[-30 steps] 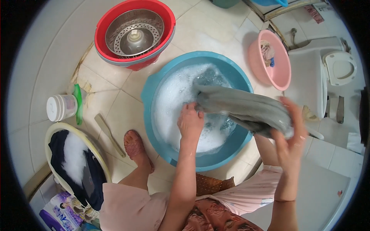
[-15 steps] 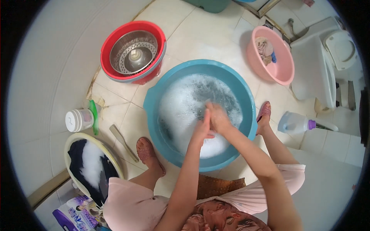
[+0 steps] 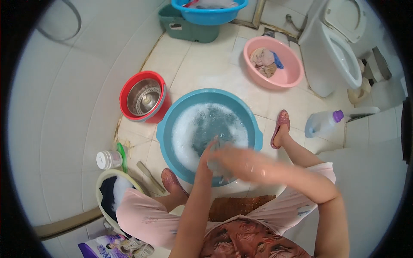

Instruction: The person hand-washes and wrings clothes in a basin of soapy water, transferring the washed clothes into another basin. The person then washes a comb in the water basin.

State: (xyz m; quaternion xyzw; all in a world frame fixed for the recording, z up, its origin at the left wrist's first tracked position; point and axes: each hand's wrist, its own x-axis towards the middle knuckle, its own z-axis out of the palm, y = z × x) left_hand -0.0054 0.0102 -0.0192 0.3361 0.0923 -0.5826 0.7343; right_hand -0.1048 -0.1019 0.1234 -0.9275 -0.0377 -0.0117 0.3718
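Observation:
A large teal basin [image 3: 165, 157] of water stands before me, with white suds [image 3: 183, 137] around much of its inside. Over its near part are both my hands, close together above the water. My left hand [image 3: 208, 154] is upright, its fingers partly hidden by the right. Sweeping across it, my right hand [image 3: 234, 161] is blurred by motion. Something greyish and wet-looking [image 3: 215, 167] shows between the palms; whether it is suds, water or cloth I cannot make out. Drops fall near the basin's near rim.
A red spin bucket [image 3: 124, 101] stands to the left, a pink basin [image 3: 297, 71] with cloths at far right. Nearby are a cream basin [image 3: 101, 195] of dark laundry, a clear bottle [image 3: 318, 124] with purple cap, a toilet [image 3: 322, 64], and a blue basin [image 3: 206, 17] on a green bucket [image 3: 172, 30].
My view has tilted farther ahead, bringing the blue basin in. My hands have come up and nearer, and the right forearm now lies more crosswise. Open water shows more widely among the suds.

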